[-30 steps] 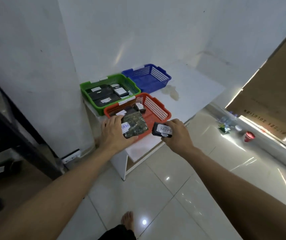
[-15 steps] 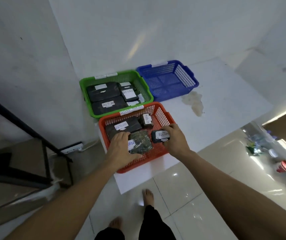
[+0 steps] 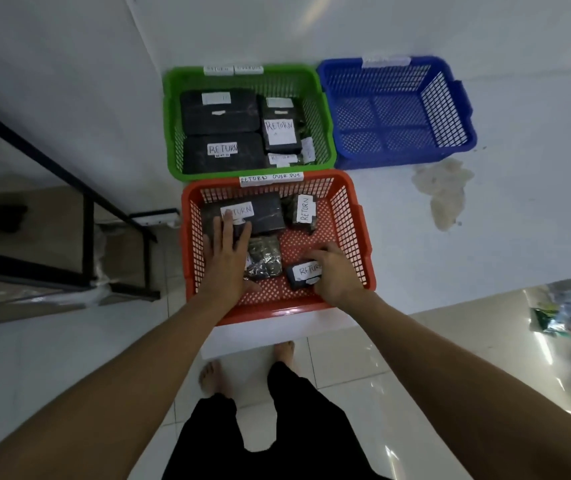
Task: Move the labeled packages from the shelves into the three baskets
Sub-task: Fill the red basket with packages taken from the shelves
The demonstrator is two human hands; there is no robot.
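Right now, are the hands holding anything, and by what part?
The right hand grips the small black RETURN-labelled package by its right end, in the orange plastic basket. The left hand lies flat, gripping nothing.

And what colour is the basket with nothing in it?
Blue. The empty basket shows clearly in the head view, right of the green one.

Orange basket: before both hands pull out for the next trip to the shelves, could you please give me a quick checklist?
1. Small black package inside the orange basket: ok.
2. Right hand has let go of it: not ok, fingers curl on it.
3. Left hand free: ok, fingers straight, beside the shiny package.
4. Shiny package resting on the basket floor: ok.
5. Blue basket has room: ok.
6. Labels match the basket tag: cannot tell.
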